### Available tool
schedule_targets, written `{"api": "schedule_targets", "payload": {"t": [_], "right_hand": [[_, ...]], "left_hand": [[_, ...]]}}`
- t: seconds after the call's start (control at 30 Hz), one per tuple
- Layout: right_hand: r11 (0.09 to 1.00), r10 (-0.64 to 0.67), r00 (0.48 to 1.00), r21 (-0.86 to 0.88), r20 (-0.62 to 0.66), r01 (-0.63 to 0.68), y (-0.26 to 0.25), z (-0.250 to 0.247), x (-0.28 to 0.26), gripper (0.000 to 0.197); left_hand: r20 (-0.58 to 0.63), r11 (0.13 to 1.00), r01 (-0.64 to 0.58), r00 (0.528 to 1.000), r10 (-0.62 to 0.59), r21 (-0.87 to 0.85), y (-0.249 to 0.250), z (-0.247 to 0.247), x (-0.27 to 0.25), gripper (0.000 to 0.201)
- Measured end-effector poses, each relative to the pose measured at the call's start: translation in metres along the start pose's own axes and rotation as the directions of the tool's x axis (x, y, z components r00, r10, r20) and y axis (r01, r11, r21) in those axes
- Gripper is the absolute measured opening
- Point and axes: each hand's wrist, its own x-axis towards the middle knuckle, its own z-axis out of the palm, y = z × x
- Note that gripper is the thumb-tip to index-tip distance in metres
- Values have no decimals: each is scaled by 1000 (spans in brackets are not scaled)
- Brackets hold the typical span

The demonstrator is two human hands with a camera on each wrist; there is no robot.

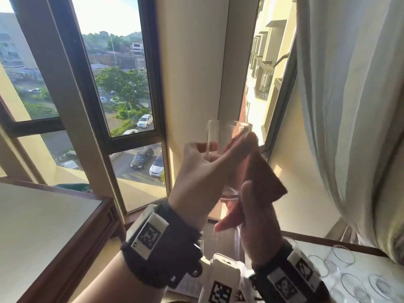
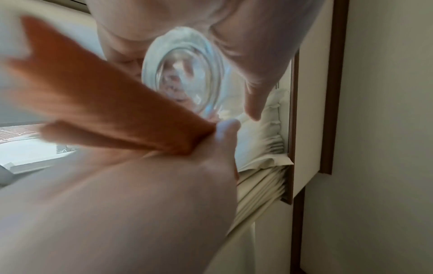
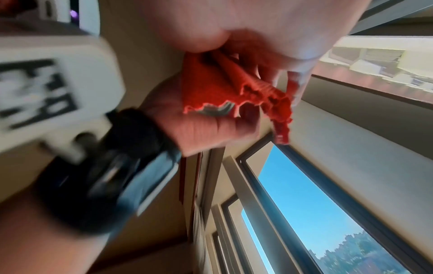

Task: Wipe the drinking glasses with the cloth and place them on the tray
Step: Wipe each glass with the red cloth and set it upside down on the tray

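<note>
The left hand (image 1: 196, 171) holds a clear drinking glass (image 1: 229, 136) raised before the window, fingers curled round it. The right hand (image 1: 258, 219) pinches a red-orange cloth (image 1: 264, 176) against its side. Wiping seems midway; other clear tumblers (image 1: 343, 254) wait on the white desk (image 1: 371, 261) at lower right. No tray is visible.

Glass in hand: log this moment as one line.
step: wiping | left hand: holds glass raised | right hand: grips red cloth against glass | other glasses: lower right

Sunlit windows (image 1: 122, 84), pale curtain (image 1: 349, 106)
</note>
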Motion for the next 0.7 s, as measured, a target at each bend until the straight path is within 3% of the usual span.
{"api": "schedule_targets", "payload": {"t": [0.07, 0.13, 0.2, 0.23, 0.37, 0.43, 0.5, 0.53, 0.6, 0.7], "right_hand": [[999, -18, 999, 27, -43, 20, -16, -5, 12, 48], [987, -147, 987, -71, -70, 142, -30, -6, 23, 35], [894, -349, 937, -287, 34, 344, -27, -2, 21, 41], [879, -362, 928, -300, 87, 371, -21, 0, 16, 42], [935, -269, 951, -196, 151, 295, 4, 3, -4, 46], [989, -107, 990, -87, 96, 116, 8, 2, -7, 53], [998, 62, 998, 12, 18, -62, 4, -1, 0, 70], [998, 68, 998, 11, 1, -68, -1, -3, 5, 67], [998, -56, 998, -7, -31, 56, -17, -4, 14, 36], [958, -269, 962, -88, 41, 271, -27, 0, 21, 26]], "left_hand": [[7, 1000, 6, 1000, -6, 0, -7, 6, -6, 75], [37, 1000, 17, 999, -16, -22, -10, 12, -10, 64], [63, 996, 51, 997, -46, -71, -9, 13, -9, 61], [69, 993, 64, 996, -57, -99, -7, 11, -8, 61], [-32, 989, 78, 996, -82, -122, 4, -4, 1, 76], [-68, 991, 53, 996, -61, -120, 6, -7, 4, 80], [-29, 990, 28, 999, -32, -136, 5, -4, 0, 76], [2, 989, 16, 1000, -16, -147, 4, 1, -4, 70], [28, 994, -13, 999, 16, -111, -3, 10, -9, 64], [-4, 999, -23, 1000, 23, -30, -10, 13, -7, 80]]}}
